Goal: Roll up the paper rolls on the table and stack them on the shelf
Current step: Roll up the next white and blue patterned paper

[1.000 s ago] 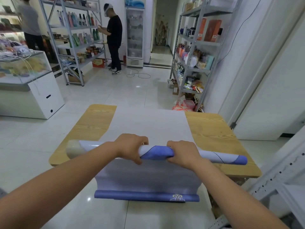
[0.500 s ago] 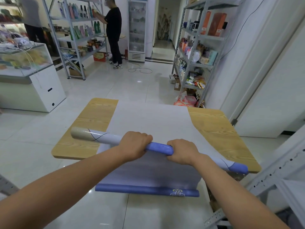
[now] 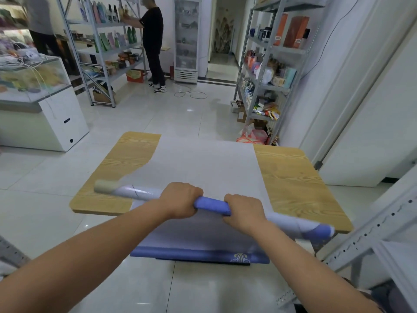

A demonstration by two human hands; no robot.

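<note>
A long paper roll (image 3: 212, 205), pale lilac with a blue middle band and a beige cardboard end, lies slanted over the near part of the wooden table (image 3: 293, 184). My left hand (image 3: 180, 199) grips it left of the blue band. My right hand (image 3: 244, 211) grips it just right of that band. A grey-white sheet (image 3: 203, 163) lies unrolled across the table's middle and hangs over the near edge, ending in a curled blue edge (image 3: 198, 254) with an ornament.
A grey metal shelf frame (image 3: 370, 233) stands close at the right. Stocked shelves (image 3: 268, 64) stand farther right and at the back left. A white glass-topped counter (image 3: 45, 105) is at the left. Two people stand at the far shelves.
The roll has tilted, its left end moving away over the table while the right end stays near the front corner. Both hands keep their grip.
</note>
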